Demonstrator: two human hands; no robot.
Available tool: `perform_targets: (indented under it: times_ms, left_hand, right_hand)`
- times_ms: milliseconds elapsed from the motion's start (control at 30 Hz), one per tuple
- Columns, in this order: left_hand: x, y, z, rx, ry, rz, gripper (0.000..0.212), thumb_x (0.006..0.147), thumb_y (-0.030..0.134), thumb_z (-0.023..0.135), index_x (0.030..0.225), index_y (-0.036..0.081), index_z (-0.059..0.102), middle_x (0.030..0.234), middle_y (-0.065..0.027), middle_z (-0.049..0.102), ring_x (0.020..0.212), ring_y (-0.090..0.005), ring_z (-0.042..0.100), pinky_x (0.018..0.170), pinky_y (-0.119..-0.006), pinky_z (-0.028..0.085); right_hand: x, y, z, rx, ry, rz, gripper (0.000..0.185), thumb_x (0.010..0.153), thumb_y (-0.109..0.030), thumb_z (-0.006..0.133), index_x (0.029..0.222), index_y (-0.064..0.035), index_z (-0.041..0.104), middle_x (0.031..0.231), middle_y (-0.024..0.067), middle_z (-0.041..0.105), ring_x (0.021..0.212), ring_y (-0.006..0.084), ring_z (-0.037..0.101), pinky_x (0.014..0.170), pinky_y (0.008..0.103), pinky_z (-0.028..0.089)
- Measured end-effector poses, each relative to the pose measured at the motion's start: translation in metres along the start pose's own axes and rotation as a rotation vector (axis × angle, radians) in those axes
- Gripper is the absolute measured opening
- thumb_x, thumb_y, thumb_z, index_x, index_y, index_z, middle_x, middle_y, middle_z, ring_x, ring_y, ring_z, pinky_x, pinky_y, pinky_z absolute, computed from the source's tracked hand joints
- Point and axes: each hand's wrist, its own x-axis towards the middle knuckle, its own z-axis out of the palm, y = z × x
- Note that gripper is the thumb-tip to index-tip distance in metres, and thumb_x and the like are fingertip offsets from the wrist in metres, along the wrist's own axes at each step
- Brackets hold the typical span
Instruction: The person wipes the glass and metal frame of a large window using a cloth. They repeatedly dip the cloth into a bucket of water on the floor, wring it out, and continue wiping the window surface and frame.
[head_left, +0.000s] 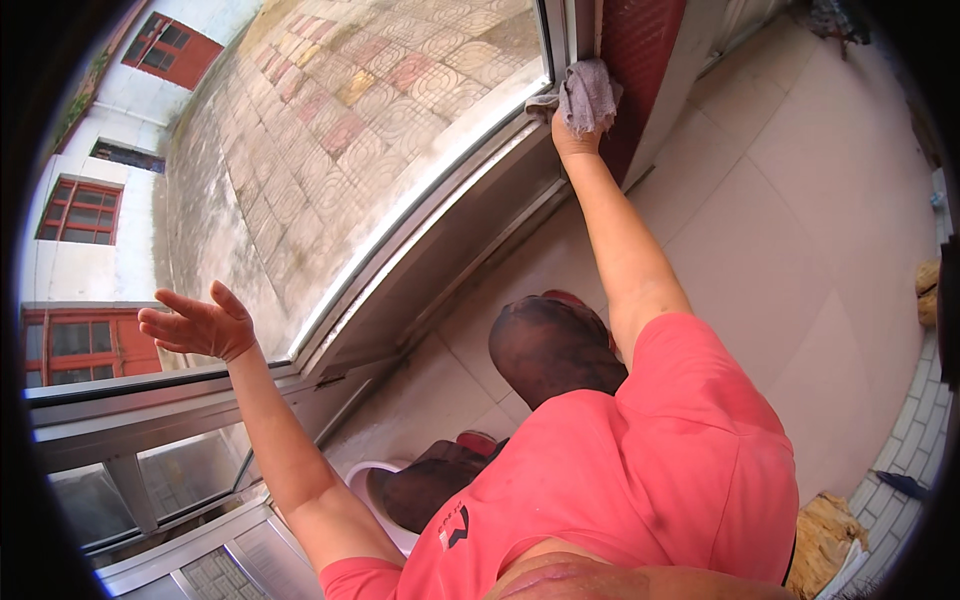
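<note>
A grey-purple cloth (591, 94) is bunched in my right hand (574, 136), which presses it into the lower corner of the metal window frame (420, 217). Part of the cloth spreads left onto the frame's ledge. My left hand (201, 324) is raised before the window pane (300, 187), fingers apart and holding nothing. Whether it touches the glass I cannot tell. Through the pane a paved courtyard shows.
A dark red panel (637, 67) stands right of the window corner. Below me, a white basin (364, 480) sits on the tiled floor (765, 247) beside my leg. Tan objects (825, 536) lie at lower right. Metal-framed door panels (187, 469) stand at lower left.
</note>
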Motion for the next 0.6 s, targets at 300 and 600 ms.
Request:
perform_targets:
  times_ms: [300,600]
  left_hand:
    - [-0.003,-0.003,-0.001,-0.024,-0.027,-0.027,0.086,0.1,0.064,0.032,0.163,0.012,0.008,0.168,-0.0213,-0.007,0.155,-0.0397,-0.003,0.118,-0.06,0.006]
    - [-0.011,0.028,-0.074,-0.224,-0.417,-0.198,0.08,0.09,0.041,0.068,0.157,0.016,0.033,0.162,-0.0226,0.023,0.149,-0.0362,0.028,0.118,-0.058,0.021]
  right_hand:
    - [-0.101,0.02,-0.024,0.891,-0.494,1.015,0.02,0.086,-0.008,0.061,0.099,0.0048,0.07,0.102,0.0108,0.072,0.097,0.0229,0.066,0.087,0.0355,0.051]
    - [-0.093,-0.079,-0.098,2.046,-0.798,1.377,0.036,0.083,-0.018,0.05,0.109,-0.0024,0.069,0.113,0.0137,0.072,0.111,0.031,0.065,0.108,0.0446,0.045]
